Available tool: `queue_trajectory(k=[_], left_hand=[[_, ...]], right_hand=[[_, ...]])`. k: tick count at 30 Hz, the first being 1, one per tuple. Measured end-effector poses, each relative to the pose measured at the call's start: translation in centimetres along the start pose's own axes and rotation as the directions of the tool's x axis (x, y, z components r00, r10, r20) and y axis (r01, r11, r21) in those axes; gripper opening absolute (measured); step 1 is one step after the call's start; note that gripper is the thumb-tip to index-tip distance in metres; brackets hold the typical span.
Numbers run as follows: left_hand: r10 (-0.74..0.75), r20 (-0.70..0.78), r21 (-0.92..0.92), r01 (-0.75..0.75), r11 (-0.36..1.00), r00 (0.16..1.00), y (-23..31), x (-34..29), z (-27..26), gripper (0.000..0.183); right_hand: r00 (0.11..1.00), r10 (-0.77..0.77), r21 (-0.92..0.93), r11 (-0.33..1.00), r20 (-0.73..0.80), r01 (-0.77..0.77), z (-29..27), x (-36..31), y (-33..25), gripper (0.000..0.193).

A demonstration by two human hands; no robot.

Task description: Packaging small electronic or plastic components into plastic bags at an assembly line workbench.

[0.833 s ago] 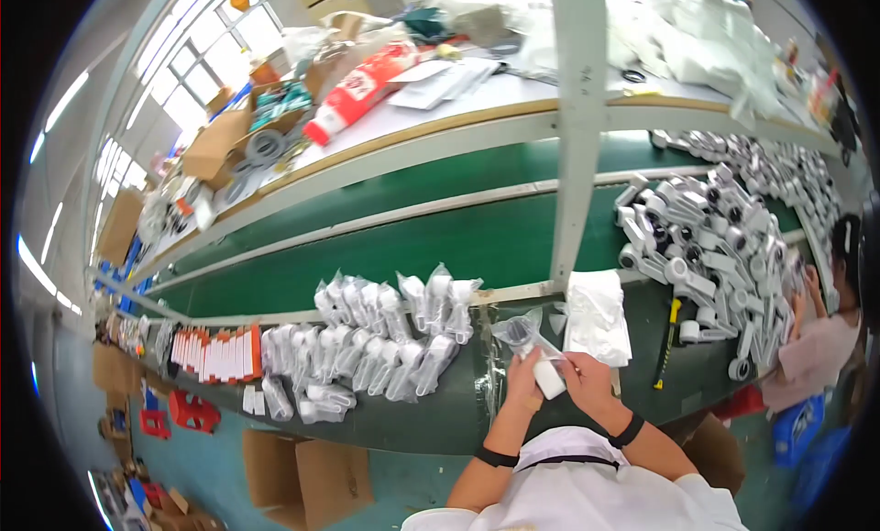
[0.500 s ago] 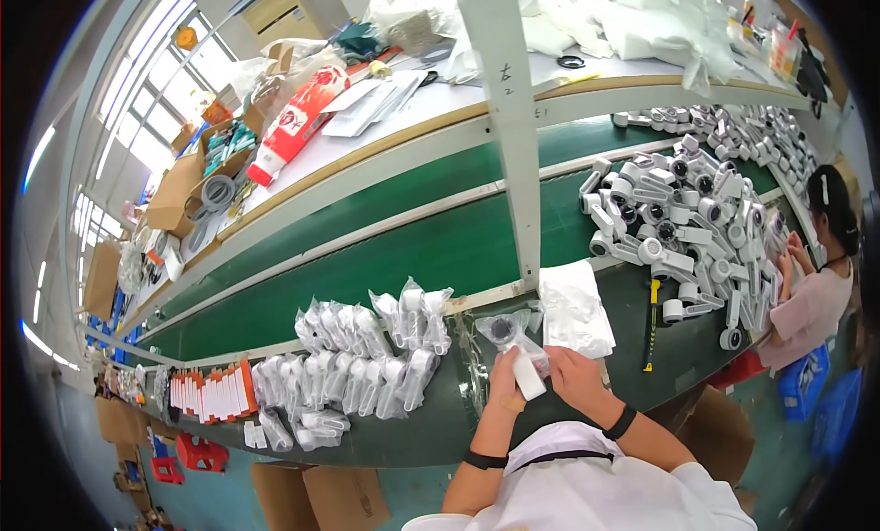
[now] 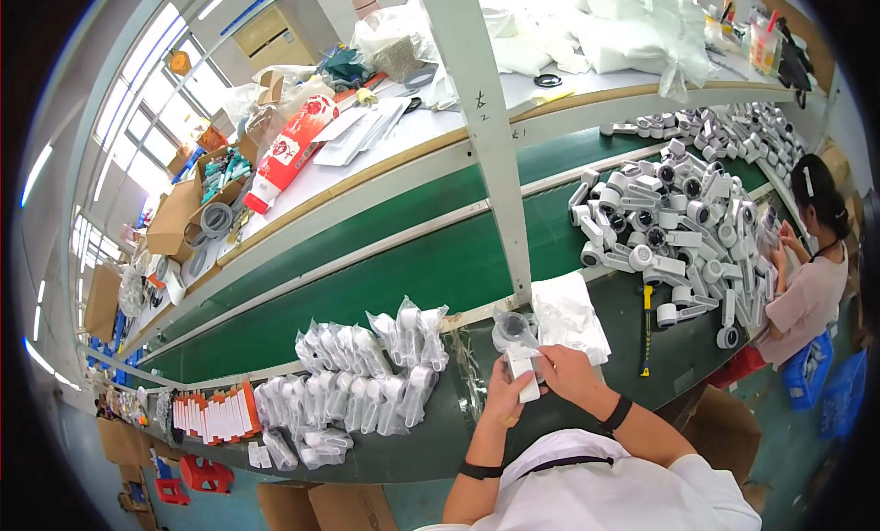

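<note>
Turned more upright, the white device [image 3: 524, 371] sat clamped in the left hand [image 3: 502, 396], clear plastic [image 3: 507, 335] just beyond; the right hand [image 3: 569, 372] touched the device, grip unclear.

the hands [image 3: 503, 395] partly hide the bagged white device [image 3: 523, 368].

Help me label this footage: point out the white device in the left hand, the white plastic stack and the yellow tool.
White device [image 3: 523, 370]: head view, on its handle.
White plastic stack [image 3: 569, 320]: head view, on its top.
Yellow tool [image 3: 647, 331]: head view, mid-length.
</note>
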State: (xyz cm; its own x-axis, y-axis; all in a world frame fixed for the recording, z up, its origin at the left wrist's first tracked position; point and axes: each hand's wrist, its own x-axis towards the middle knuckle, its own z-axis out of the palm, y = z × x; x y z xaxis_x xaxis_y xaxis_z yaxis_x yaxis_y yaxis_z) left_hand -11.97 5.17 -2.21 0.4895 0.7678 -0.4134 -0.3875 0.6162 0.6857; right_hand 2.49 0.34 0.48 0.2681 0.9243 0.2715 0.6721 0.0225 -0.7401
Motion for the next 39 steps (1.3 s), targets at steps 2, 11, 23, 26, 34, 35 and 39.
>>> queue_trajectory(k=[2,11,23,26,34,35,39], left_hand=[[-0.007,0.053,0.057,0.004,0.998,0.999,-0.1,-0.1,-0.2,0.058],[0.298,-0.179,0.538,-0.16,0.827,0.938,-0.8,0.1,1.7,0.049],[0.326,-0.237,0.42,-0.206,0.884,0.915,-1.0,0.4,0.6,0.031],[0.341,-0.297,0.369,-0.222,0.902,0.892,-1.1,0.8,0.6,0.026],[0.455,-0.293,0.297,-0.373,0.879,0.841,-2.6,1.6,-0.8,0.019],[0.458,-0.293,0.297,-0.376,0.878,0.839,-2.5,1.4,-0.5,0.019],[0.311,-0.364,0.178,-0.262,0.949,0.878,-1.2,0.5,1.3,0.017]], right_hand=[[0.998,-0.027,0.013,1.0,-0.049,0.028,0.2,0.0,-0.1,0.016],[0.889,-0.416,-0.165,0.907,-0.194,0.388,-0.1,-0.7,-0.4,0.027],[0.839,-0.531,-0.188,0.842,-0.119,0.507,-0.4,-1.0,-0.8,0.03],[0.815,-0.561,-0.178,0.825,-0.143,0.536,0.0,-2.0,-0.6,0.028],[0.941,-0.042,0.12,0.989,-0.337,0.087,1.0,-1.7,-2.2,0.022],[0.972,-0.032,0.124,0.99,-0.233,0.063,1.3,-2.0,-0.6,0.021],[0.984,0.016,0.135,0.991,-0.175,0.008,1.5,-2.7,0.8,0.018]])
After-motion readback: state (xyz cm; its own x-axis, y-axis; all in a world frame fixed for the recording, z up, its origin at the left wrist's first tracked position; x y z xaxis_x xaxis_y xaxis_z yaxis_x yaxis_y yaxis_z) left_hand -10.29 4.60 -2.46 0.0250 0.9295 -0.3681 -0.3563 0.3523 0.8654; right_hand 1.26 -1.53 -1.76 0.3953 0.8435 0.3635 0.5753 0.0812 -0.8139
